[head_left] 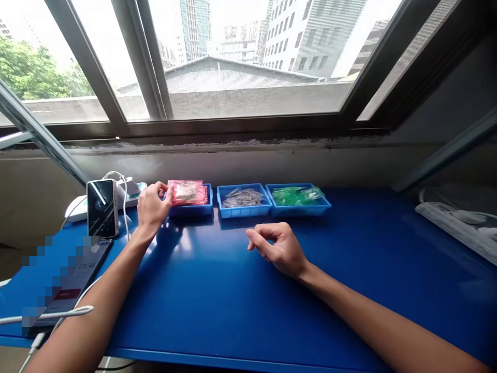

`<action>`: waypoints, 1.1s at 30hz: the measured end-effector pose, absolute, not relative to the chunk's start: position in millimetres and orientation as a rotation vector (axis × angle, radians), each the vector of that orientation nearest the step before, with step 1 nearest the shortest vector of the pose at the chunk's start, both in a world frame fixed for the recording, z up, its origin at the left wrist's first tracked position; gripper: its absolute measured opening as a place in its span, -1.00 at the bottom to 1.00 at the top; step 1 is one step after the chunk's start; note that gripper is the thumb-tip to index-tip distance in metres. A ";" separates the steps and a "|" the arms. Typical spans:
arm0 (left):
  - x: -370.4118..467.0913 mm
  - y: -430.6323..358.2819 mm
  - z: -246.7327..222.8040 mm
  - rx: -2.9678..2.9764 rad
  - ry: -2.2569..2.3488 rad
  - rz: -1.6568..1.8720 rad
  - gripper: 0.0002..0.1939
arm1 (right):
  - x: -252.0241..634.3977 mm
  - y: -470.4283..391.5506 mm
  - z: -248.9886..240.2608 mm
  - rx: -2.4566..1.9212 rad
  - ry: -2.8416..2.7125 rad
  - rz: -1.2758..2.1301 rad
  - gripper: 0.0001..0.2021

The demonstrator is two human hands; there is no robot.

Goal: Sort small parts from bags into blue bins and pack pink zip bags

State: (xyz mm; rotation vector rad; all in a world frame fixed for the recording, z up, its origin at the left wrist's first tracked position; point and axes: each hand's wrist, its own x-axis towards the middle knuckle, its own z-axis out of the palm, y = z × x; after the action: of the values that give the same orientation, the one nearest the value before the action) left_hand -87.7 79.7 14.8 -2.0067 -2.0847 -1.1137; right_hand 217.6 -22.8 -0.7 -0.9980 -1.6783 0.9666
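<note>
At the left blue tray [191, 211], my left hand [154, 204] has its thumb and fingers closed on the left edge of a pink-red plastic packet [185, 191]. The packet has a pale patch in its middle and lies over more red packets in the tray. My right hand [280, 247] hovers over the blue table with its fingers curled and the thumb against the index finger; nothing shows in it. Nearest to it is the middle tray [246, 211], holding many thin silver metal pieces [244, 198].
A third blue tray [302, 210] contains green plastic packets [295, 196]. On the left, a phone [101, 209] stands upright by a white power strip [77, 210], with another dark device [72, 290] and white cables. A window [248, 98] runs behind the table [233, 305].
</note>
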 end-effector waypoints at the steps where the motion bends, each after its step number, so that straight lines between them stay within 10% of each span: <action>1: -86.6 78.9 12.8 -1.968 -2.050 -1.116 -0.69 | 217.5 -23.0 -0.5 -1.000 -1.684 0.956 -0.55; 33: -79.2 68.7 -0.5 -2.641 -1.548 -0.755 -0.48 | 229.1 -3.6 -4.6 -1.070 -2.050 0.581 -0.66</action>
State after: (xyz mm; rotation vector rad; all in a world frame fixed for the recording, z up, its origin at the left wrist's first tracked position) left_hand -79.2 68.7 -0.5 -2.6415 -1.5475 -0.7548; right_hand 229.1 -3.6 -4.6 -1.0699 -2.0504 0.5811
